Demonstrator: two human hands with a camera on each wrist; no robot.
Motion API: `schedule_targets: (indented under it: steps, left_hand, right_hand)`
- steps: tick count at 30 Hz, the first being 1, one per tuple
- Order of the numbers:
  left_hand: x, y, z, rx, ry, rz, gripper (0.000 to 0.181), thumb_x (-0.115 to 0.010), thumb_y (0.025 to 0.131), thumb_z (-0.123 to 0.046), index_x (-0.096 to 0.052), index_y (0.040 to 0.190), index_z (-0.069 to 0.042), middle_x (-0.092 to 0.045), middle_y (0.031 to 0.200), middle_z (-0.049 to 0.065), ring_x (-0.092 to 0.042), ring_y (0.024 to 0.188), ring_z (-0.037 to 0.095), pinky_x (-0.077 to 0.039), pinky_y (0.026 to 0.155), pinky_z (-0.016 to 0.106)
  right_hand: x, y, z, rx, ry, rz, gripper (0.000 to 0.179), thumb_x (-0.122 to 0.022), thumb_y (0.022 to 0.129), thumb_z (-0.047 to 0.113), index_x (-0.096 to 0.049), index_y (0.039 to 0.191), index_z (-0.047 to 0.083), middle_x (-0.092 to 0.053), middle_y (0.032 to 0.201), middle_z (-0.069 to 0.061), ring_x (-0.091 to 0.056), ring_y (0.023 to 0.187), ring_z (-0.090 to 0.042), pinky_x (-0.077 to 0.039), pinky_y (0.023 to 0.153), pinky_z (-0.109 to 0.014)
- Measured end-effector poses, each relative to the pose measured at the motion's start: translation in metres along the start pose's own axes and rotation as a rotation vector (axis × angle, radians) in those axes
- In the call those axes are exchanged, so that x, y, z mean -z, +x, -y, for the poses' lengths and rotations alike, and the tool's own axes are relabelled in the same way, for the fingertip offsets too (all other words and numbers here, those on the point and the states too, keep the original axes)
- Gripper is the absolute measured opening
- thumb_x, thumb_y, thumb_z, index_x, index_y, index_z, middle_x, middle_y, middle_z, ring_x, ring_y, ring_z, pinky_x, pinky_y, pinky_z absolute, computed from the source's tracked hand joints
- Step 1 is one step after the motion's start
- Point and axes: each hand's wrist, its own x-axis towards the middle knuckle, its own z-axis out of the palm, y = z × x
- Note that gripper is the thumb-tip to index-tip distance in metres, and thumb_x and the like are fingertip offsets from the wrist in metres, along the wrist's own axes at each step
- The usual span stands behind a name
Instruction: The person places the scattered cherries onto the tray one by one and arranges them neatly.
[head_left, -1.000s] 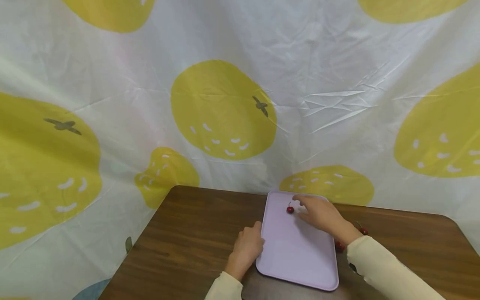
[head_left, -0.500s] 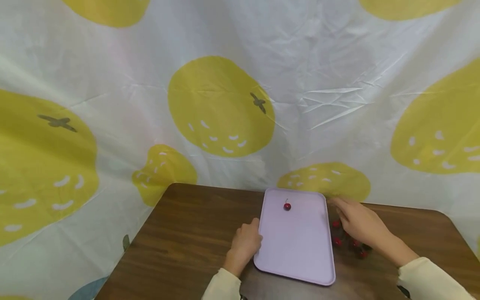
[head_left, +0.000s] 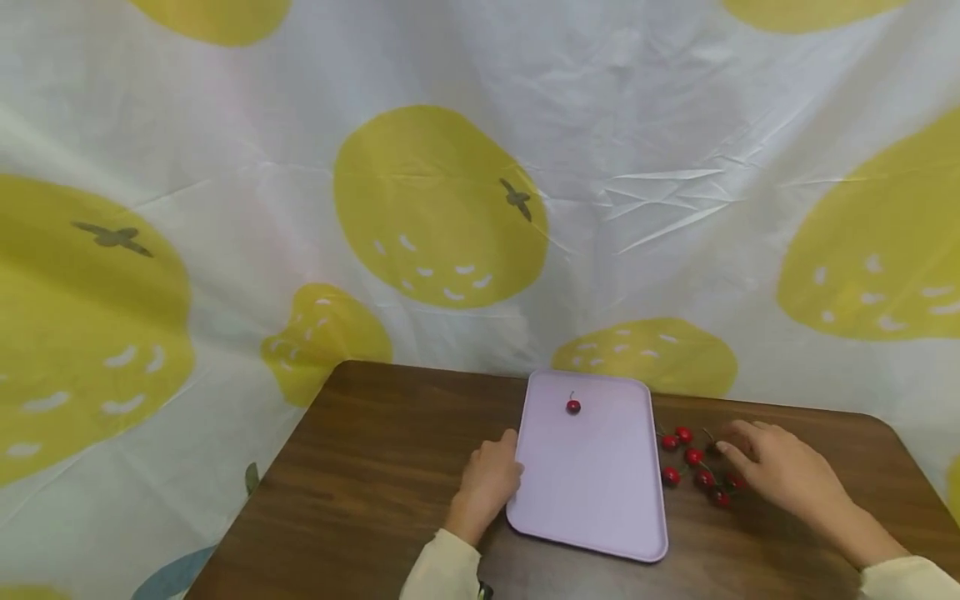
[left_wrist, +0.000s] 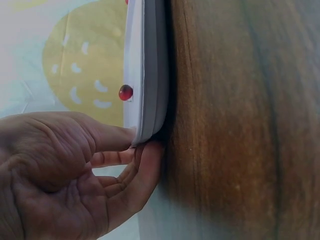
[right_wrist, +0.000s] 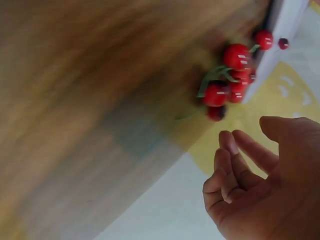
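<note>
A lilac tray (head_left: 588, 492) lies on the wooden table, with a single red cherry (head_left: 573, 407) near its far end. My left hand (head_left: 486, 483) holds the tray's left edge; in the left wrist view the thumb (left_wrist: 117, 137) is on the rim and the fingers go under it. Right of the tray lies a loose group of several stemmed cherries (head_left: 693, 457). My right hand (head_left: 787, 471) hovers at the right side of this group, partly covering it. The right wrist view shows loosely bent fingers (right_wrist: 250, 145) apart from the thumb, with nothing between them.
The dark wooden table (head_left: 397, 450) extends to both sides of the tray. Behind its far edge hangs a white cloth (head_left: 465, 350) printed with large yellow fruit.
My right hand has moved from above the tray, near the single cherry, rightward to the cherry group, uncovering most of it. The left hand has kept its hold on the tray's edge.
</note>
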Motion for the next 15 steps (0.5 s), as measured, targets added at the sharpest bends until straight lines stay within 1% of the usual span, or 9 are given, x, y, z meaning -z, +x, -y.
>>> schedule_targets:
  steps: [1,2,3,6,8,11,15]
  left_hand:
    - [-0.001,0.001,0.0,-0.006,0.0,-0.002,0.022,-0.076,0.094,-0.012,-0.058,0.106,-0.007,-0.075,0.094,0.025,-0.073,0.078,0.043,-0.055,0.063,0.051]
    - [-0.001,0.001,-0.001,-0.009,0.001,-0.004,0.022,-0.076,0.093,-0.012,-0.059,0.106,-0.007,-0.075,0.094,0.025,-0.073,0.078,0.043,-0.055,0.063,0.051]
    - [0.001,0.001,-0.002,-0.001,-0.011,0.006,0.022,-0.076,0.094,-0.012,-0.059,0.106,-0.006,-0.075,0.094,0.026,-0.073,0.079,0.043,-0.055,0.064,0.051]
    - [0.0,0.002,-0.003,0.001,-0.009,0.001,0.021,-0.077,0.093,-0.011,-0.06,0.105,-0.006,-0.076,0.094,0.025,-0.074,0.08,0.043,-0.056,0.064,0.051]
    - [0.001,0.001,-0.003,-0.003,-0.003,-0.004,0.021,-0.077,0.093,-0.011,-0.06,0.104,-0.006,-0.076,0.094,0.025,-0.074,0.08,0.043,-0.056,0.063,0.05]
    - [0.001,-0.001,-0.002,-0.011,0.003,-0.011,0.022,-0.078,0.093,-0.012,-0.059,0.103,-0.006,-0.076,0.093,0.024,-0.074,0.08,0.043,-0.056,0.063,0.05]
    - [0.0,-0.001,-0.001,-0.003,0.0,-0.009,0.022,-0.078,0.093,-0.012,-0.059,0.103,-0.006,-0.076,0.094,0.025,-0.074,0.08,0.044,-0.056,0.064,0.051]
  right_hand:
    - [-0.001,-0.003,-0.005,-0.008,0.001,0.004,0.045,-0.066,0.105,0.036,-0.067,0.128,-0.002,-0.076,0.1,-0.013,-0.071,0.084,-0.028,-0.056,0.063,-0.047]
    - [-0.002,-0.006,-0.008,-0.02,-0.004,0.007,0.048,-0.066,0.105,0.039,-0.067,0.128,-0.003,-0.075,0.093,-0.008,-0.069,0.079,-0.022,-0.054,0.06,-0.042]
    - [-0.002,-0.009,-0.012,-0.029,-0.006,0.01,0.051,-0.066,0.104,0.04,-0.067,0.128,-0.004,-0.073,0.087,-0.004,-0.066,0.074,-0.018,-0.051,0.058,-0.039]
    - [-0.006,-0.016,-0.017,-0.041,0.004,0.025,0.056,-0.068,0.102,0.046,-0.067,0.128,-0.004,-0.068,0.079,0.005,-0.057,0.067,-0.01,-0.045,0.054,-0.033]
    - [-0.008,-0.019,-0.017,-0.052,0.014,0.038,0.058,-0.069,0.1,0.051,-0.067,0.128,-0.001,-0.066,0.077,0.008,-0.055,0.066,-0.007,-0.044,0.054,-0.031]
    - [-0.012,-0.022,-0.014,-0.047,0.036,0.039,0.051,-0.072,0.097,0.053,-0.07,0.121,0.007,-0.068,0.077,0.01,-0.058,0.067,-0.006,-0.045,0.055,-0.033]
    - [-0.016,-0.023,-0.011,-0.013,0.037,0.025,0.035,-0.078,0.093,0.049,-0.073,0.11,0.018,-0.067,0.072,0.015,-0.057,0.064,0.0,-0.044,0.054,-0.031]
